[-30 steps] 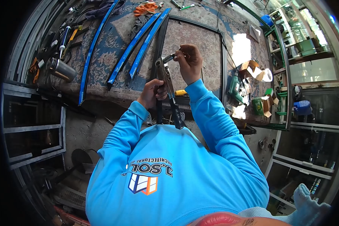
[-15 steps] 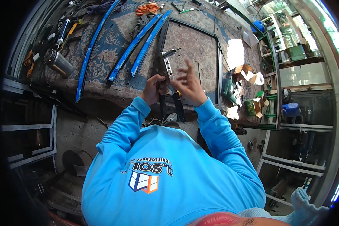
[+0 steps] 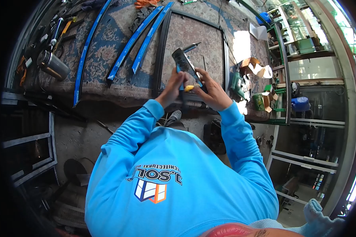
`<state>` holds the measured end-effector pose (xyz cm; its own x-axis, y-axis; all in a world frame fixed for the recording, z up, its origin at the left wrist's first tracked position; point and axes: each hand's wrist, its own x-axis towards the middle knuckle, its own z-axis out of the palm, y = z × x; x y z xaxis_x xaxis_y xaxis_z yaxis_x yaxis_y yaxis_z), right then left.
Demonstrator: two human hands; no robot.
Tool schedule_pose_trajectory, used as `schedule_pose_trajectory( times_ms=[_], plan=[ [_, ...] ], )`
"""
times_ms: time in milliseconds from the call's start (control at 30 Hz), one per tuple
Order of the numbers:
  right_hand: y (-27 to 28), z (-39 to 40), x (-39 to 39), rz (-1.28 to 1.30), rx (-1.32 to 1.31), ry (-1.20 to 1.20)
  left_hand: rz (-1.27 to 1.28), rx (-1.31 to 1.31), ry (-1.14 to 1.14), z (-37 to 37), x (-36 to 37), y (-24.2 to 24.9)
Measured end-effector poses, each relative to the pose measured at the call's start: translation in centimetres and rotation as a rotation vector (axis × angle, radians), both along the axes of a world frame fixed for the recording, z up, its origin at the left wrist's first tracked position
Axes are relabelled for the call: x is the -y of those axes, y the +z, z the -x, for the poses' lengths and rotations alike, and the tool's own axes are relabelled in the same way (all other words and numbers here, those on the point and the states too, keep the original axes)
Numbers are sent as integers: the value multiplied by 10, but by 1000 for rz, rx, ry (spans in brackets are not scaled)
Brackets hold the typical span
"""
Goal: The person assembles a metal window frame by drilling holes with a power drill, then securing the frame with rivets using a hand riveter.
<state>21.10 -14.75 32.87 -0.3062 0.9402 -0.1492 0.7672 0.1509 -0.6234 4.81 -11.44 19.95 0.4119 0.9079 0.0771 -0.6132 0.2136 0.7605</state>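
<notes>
A hand riveter of dull grey metal with black rubber-like grips (image 3: 184, 65) is held in both hands. The worktop is covered by a worn, matt woven carpet in faded blue and beige (image 3: 106, 51). A dark, smooth metal frame (image 3: 161, 47) and glossy blue-filmed curved strips (image 3: 124, 49) are laid on it. A shiny steel cylindrical flask (image 3: 51, 65) and torn brown cardboard boxes (image 3: 255, 67) are seen.
</notes>
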Motion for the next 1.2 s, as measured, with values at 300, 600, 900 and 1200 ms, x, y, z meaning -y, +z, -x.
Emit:
schedule_pose_trajectory(
  times_ms=[300, 600, 900, 1200],
  plan=[
    [-128, -27, -6, 865, -949, -472, 0, -348, -438, 40, 24, -3],
    [-193, -6, 10, 494, -135, 79, -1046, -1412, -371, 97, 71, -122],
    [-171, 26, 7, 429, 54, 72, -525, -1237, -137, 108, 95, -131],
    [-193, 3, -28, 758, -175, -76, -408, -1149, -17, 98, 106, -146]
  ],
)
